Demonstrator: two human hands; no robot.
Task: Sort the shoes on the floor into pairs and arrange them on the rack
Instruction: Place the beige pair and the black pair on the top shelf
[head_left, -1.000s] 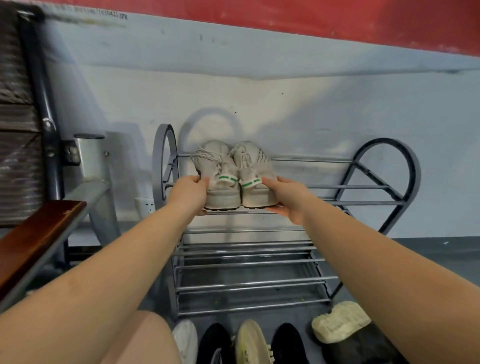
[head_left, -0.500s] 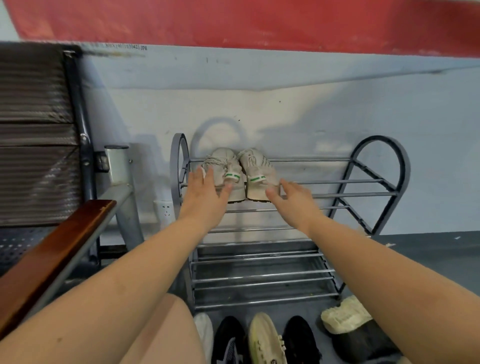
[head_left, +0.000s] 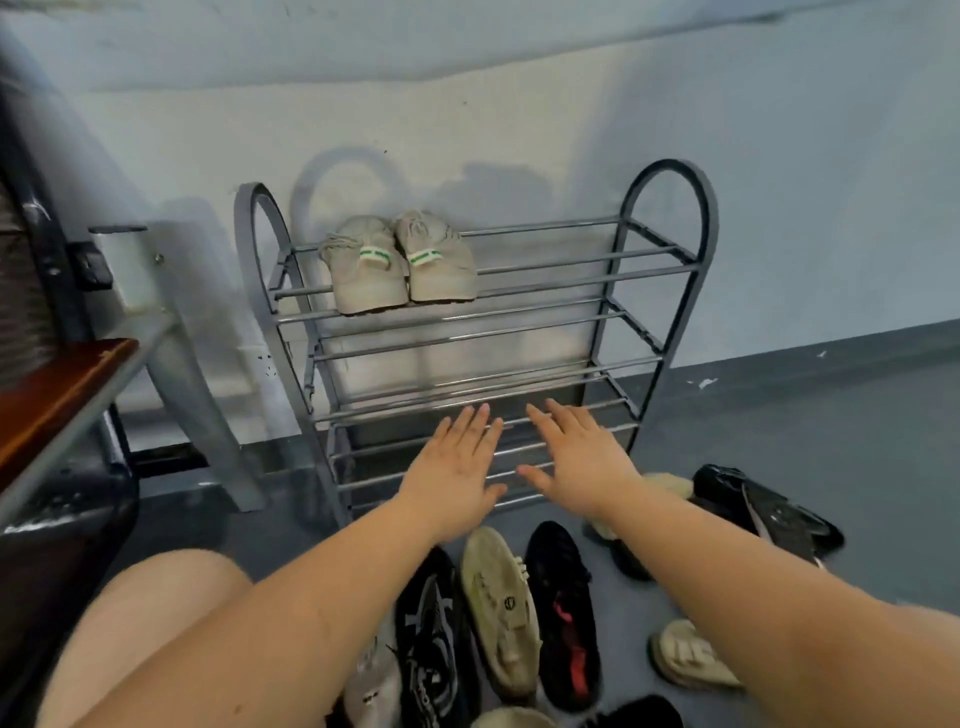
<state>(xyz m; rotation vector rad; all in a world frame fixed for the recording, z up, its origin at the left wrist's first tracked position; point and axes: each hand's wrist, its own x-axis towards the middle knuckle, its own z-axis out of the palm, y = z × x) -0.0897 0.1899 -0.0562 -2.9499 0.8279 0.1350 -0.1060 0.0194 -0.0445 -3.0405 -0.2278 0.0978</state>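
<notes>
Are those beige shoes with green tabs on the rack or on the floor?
On the rack. The beige pair sits side by side on the top shelf of the rack, no hand touching.

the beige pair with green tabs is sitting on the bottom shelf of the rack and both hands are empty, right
Not quite: the head view shows the beige pair on the top shelf of the rack, at its left end. Left hand and right hand are indeed empty.

A beige pair (head_left: 400, 262) sits on the rack's (head_left: 670, 218) top shelf; both hands, left (head_left: 457, 467) and right (head_left: 576, 462), hover flat-fingered over mixed, somewhat blurred shoes (head_left: 501, 608) on the floor.
</notes>
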